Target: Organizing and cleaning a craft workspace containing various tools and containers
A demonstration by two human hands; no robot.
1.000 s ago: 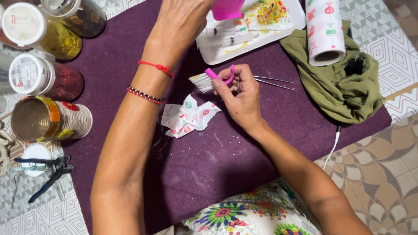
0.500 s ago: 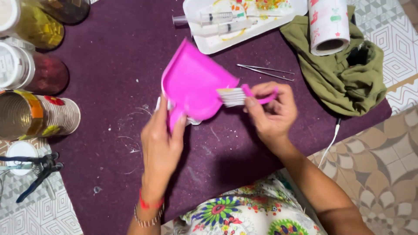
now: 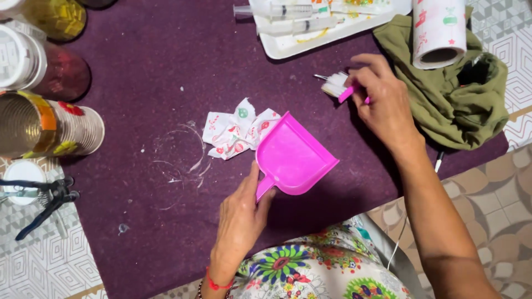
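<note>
Pink dustpan (image 3: 293,158) on purple mat (image 3: 138,83), handle gripped by left hand (image 3: 241,218), mouth pointing up-left toward crumpled paper (image 3: 235,133), small brush (image 3: 339,86) pinched in right hand (image 3: 385,102), handle mostly hidden.

Both arms are bare, no sleeves being worn. A thin red string bracelet (image 3: 217,284) and a beaded one beside it are worn on the left wrist. The lap is covered by flowered cloth (image 3: 310,266).

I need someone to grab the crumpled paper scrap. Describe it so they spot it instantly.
Start at the purple mat. Near its middle lies the pink dustpan; the crumpled paper scrap touches the pan's upper left edge. It alone is white, wrinkled, with small red and green prints.
</note>
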